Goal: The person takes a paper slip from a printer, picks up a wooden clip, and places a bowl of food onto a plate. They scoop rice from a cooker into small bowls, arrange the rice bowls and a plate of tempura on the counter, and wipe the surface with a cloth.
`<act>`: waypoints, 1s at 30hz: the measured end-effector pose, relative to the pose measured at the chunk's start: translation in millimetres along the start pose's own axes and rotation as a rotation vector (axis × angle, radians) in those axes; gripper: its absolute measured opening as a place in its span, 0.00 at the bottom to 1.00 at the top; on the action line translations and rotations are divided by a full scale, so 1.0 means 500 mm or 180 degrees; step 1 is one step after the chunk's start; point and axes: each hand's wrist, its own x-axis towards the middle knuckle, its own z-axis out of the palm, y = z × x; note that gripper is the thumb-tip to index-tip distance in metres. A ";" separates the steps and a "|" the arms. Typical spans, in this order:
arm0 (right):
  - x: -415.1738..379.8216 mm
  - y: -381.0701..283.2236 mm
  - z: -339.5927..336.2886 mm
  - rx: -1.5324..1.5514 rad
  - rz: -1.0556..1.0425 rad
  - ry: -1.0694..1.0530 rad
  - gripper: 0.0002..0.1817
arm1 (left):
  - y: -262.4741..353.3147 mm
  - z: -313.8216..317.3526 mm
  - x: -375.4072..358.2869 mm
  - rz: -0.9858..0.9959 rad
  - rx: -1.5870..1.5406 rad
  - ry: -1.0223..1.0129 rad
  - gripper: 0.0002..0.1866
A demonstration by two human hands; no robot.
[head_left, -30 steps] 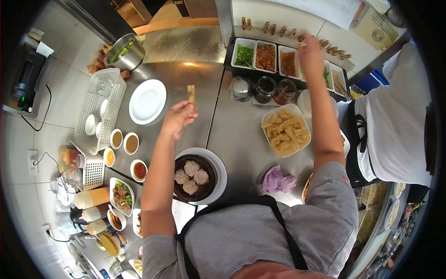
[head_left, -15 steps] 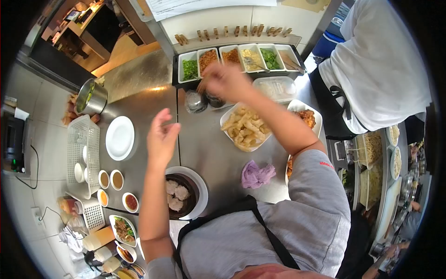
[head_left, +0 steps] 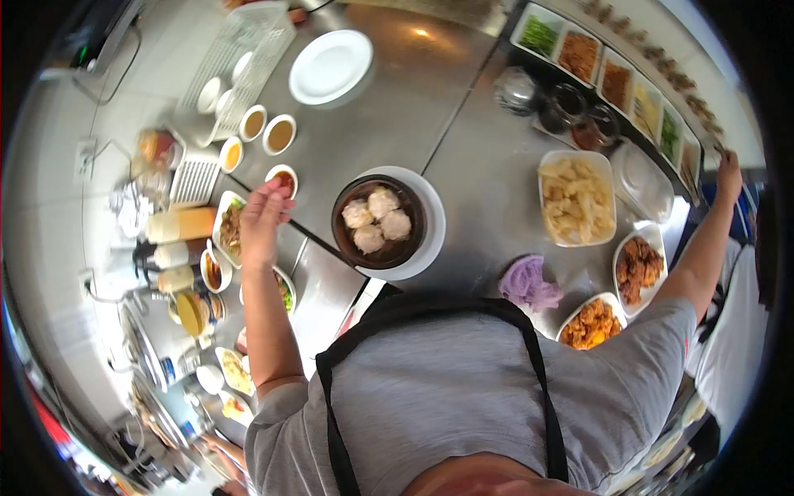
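Note:
My left hand (head_left: 265,217) hovers over the left side of the steel counter with nothing in it, fingers loosely bent and apart. It overlaps a small cup of red sauce (head_left: 284,175) in this view. To its right, a dark round steamer (head_left: 339,217) of several pale dumplings (head_left: 383,201) rests on a white plate (head_left: 434,225). Out at the far right, my right hand (head_left: 728,179) is stretched beyond the topping trays, its fingers pinched on a small wooden clothespin (head_left: 720,151) at the end of the clothespin row.
White topping trays (head_left: 581,56) line the back right. A tub of pale fried pieces (head_left: 576,198), two bowls of fried food (head_left: 638,269) and a purple cloth (head_left: 529,283) lie at right. An oval plate (head_left: 331,68) and sauce cups (head_left: 279,135) stand back left. A person (head_left: 732,318) is close on the right.
My view has turned and shifted. My right hand has gone from over the left topping trays to the far right end of the clothespin row. My left hand is now lower, by the red sauce cup.

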 end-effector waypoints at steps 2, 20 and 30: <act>0.008 -0.039 -0.029 0.0371 0.0783 -0.0329 0.14 | -0.036 -0.013 -0.031 -0.0218 0.0036 0.0078 0.17; 0.094 -0.228 -0.241 0.1748 0.0687 0.1284 0.24 | -0.206 0.094 -0.112 -0.0046 0.0720 -0.0333 0.31; -0.119 -0.897 -0.581 0.4547 -0.1766 -0.0854 0.11 | -0.240 0.111 -0.096 0.0228 0.0413 -0.0087 0.30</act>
